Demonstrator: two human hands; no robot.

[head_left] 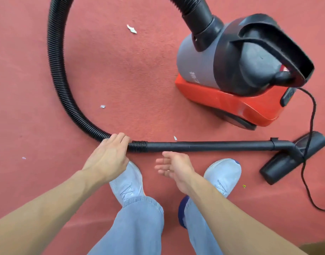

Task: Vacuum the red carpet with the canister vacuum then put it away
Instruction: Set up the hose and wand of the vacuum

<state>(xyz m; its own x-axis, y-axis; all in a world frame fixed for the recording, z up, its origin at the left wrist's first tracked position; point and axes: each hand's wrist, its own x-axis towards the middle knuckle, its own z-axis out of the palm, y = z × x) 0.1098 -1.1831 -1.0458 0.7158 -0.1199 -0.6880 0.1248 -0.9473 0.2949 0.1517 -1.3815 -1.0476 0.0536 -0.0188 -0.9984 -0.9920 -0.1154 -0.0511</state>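
Looking down from the head camera, the person stands on the red carpet (121,74) in pale grey lace-up shoes (127,183) and light blue jeans (139,227), both bare forearms reaching forward. The left hand (110,155) is closed over the black ribbed flexible hose (55,70), its fingers (119,138) curled across the top just where the hose meets the straight black plastic wand (209,145). The right hand (174,166) is released, palm turned inward and fingers spread, just below the wand and not touching it.

The wand lies flat on the carpet in front of the shoes and runs to the right, ending in the black floor nozzle (286,162). The hose loops away to the left, rises out of the top edge and comes back down into the grey, black and orange canister vacuum (237,74), which sits on the carpet at upper right with its black carry handle (274,45) facing the camera. A thin black power cord (311,115) leaves the canister's rear, crosses over the nozzle and trails off the right edge.

Small white paper scraps (131,29) are scattered over the carpet, one lying just beside the wand.
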